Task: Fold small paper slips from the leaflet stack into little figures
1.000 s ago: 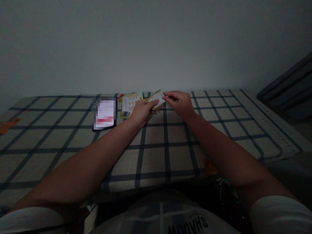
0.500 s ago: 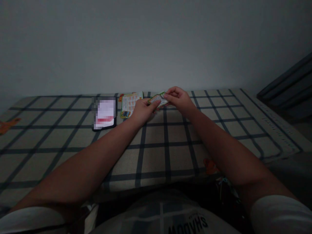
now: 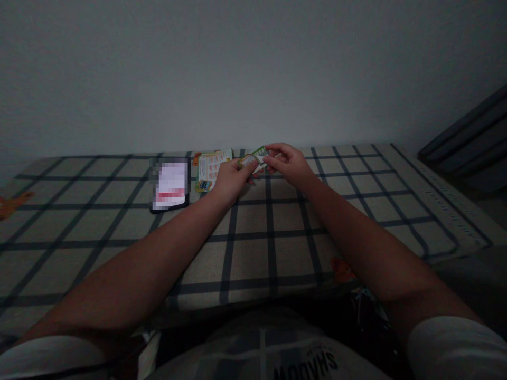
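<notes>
A small green-and-white printed card [image 3: 259,153] is held above the table, tilted, between my two hands. My left hand [image 3: 233,177] grips its left end, thumb on top. At its right edge my right hand [image 3: 288,160] pinches it between thumb and fingers. Whether it is one card or a thin stack I cannot tell. Just left of my left hand lies a printed sheet [image 3: 212,168] with orange and green print, partly covered by that hand.
A dark-edged phone or tablet [image 3: 187,179] with a blurred bright screen lies further left. The checked tablecloth [image 3: 253,253] covers the table, which meets a plain wall [image 3: 253,74]. Dark folded-looking material [image 3: 471,142] stands at the far right.
The card's visible face has changed from mostly white with text to more green at its right end. My right hand has shifted slightly left and its fingers have moved along the card's edge.
</notes>
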Motion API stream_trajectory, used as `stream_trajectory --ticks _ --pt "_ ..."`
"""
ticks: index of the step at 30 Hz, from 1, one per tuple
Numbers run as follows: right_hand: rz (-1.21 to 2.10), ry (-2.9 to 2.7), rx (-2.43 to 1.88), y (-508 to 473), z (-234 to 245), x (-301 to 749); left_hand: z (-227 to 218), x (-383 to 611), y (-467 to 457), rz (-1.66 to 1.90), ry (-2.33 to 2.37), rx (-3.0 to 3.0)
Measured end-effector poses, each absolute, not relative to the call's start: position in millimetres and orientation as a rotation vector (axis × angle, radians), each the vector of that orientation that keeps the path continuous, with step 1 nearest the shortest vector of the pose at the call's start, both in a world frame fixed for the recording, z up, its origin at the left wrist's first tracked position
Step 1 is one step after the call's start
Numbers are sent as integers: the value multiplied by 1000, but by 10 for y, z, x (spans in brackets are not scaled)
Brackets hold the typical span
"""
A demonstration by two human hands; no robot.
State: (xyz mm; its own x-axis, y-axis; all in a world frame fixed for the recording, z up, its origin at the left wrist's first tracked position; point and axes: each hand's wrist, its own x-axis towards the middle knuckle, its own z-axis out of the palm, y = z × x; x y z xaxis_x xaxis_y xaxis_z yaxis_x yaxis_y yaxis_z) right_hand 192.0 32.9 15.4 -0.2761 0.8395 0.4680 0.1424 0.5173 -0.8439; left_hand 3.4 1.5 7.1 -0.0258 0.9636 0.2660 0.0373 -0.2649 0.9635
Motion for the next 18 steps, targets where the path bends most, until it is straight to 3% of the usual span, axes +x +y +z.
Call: stream_trajectory --ticks 5,18 --pt "291 -1906 -701 299 164 1946 89 40 1 1400 1140 1384" --pt "123 -1867 -781 284 214 1941 60 92 4 1267 880 1178"
